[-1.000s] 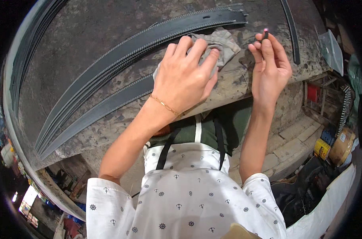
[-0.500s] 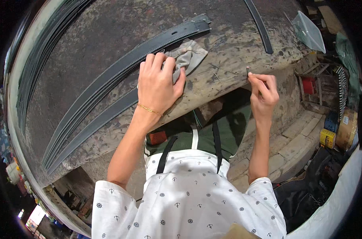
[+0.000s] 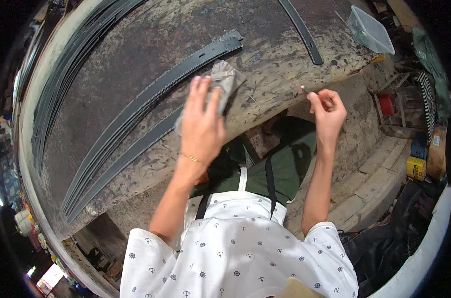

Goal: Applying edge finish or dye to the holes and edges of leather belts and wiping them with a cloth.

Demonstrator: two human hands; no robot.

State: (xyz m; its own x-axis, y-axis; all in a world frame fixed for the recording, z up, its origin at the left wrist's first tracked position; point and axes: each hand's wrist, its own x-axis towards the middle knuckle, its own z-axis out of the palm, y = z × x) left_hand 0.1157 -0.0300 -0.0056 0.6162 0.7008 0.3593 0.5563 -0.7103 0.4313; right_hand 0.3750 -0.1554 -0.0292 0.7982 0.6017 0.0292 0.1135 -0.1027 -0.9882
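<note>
My left hand (image 3: 203, 121), blurred by motion, lies over a crumpled grey cloth (image 3: 226, 82) with its fingers stretched out. The cloth shows on both sides of the hand. It covers the upper end of a single dark leather belt strap (image 3: 151, 136) with stitched edges. Beyond that strap lies a stack of similar belt straps (image 3: 136, 102), with a slot near the upper end of the top one. My right hand (image 3: 330, 113), raised beside the table's near edge, pinches a small thin dark stick with a pinkish tip (image 3: 303, 88) between thumb and forefinger.
Many more dark straps (image 3: 69, 64) lie bunched along the left of the stained worktable (image 3: 111, 59). Another strap (image 3: 305, 35) lies at the far right, near a clear plastic box (image 3: 369, 31). A yellow tin (image 3: 415, 168) and a cardboard box (image 3: 436, 151) stand at the right.
The fingers of my left hand have straightened over the cloth, which was bunched in them. The stick in my right hand now tilts left. The whole view has shifted slightly.
</note>
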